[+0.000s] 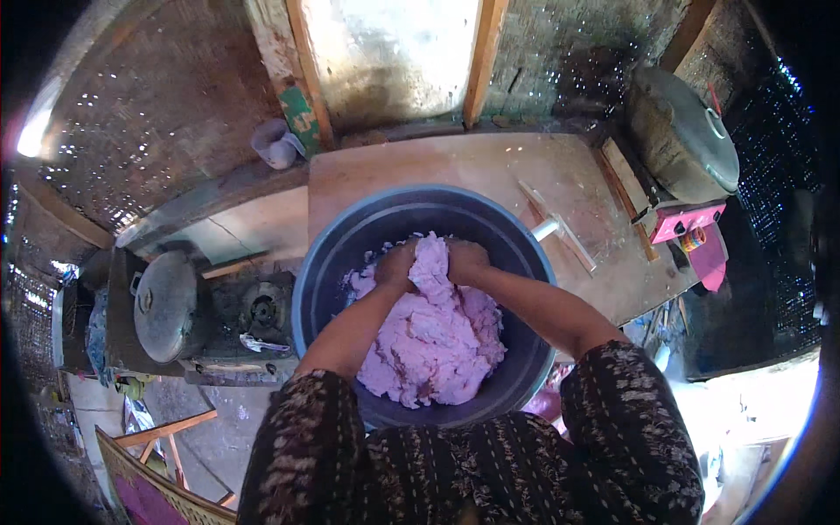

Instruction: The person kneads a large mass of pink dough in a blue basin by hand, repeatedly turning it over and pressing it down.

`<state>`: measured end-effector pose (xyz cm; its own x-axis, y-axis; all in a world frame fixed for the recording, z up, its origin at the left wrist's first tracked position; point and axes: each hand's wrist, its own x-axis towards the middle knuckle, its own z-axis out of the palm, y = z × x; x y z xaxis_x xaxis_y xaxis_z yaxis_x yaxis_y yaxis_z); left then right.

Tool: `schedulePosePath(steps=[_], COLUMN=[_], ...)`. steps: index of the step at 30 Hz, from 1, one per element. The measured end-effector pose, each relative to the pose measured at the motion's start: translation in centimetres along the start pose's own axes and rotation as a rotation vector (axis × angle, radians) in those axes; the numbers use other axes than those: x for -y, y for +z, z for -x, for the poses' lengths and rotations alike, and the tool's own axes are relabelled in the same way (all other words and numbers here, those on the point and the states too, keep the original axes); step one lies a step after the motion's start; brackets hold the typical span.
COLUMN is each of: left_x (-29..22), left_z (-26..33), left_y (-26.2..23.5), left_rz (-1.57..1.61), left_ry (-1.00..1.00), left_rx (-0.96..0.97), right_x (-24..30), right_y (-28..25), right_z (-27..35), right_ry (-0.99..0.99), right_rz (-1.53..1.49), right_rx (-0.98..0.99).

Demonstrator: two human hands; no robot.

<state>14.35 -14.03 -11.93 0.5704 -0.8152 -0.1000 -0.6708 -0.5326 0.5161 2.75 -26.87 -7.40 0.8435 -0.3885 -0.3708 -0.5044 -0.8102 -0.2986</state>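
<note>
A large dark basin (312, 289) in front of me holds a big, lumpy mass of pale pink dough (437, 341). Both my arms reach down into it. At the far side of the mass, my left hand (398, 265) grips the dough from the left. Opposite it, my right hand (468, 260) grips from the right. A raised lump of the dough stands between the two hands. Fingertips of both hands are mostly hidden by the dough. Crumbly bits lie along the basin's left inner wall.
The basin stands on a wooden tabletop (385, 166). Right of it lies a wooden stick tool with a white end (544, 229). A large lidded pot (682, 131) sits on a pink stove (687, 221). Leftward are another lidded pot (166, 306), a burner (262, 308) and a mug (276, 144).
</note>
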Motion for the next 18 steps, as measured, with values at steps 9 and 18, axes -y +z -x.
schedulePosePath(steps=[9, 18], left_x=[-1.6, -4.5], left_z=[8.3, 18.3], left_y=[-7.9, -6.6], left_rz=[0.213, -0.317], left_ry=[0.345, 0.043], left_rx=[0.436, 0.623], right_x=[-0.2, 7.9], right_y=[-0.4, 3.2], right_z=[8.6, 15.2], right_ry=[-0.563, -0.400], right_rz=[-0.032, 0.236], right_rx=[0.034, -0.044])
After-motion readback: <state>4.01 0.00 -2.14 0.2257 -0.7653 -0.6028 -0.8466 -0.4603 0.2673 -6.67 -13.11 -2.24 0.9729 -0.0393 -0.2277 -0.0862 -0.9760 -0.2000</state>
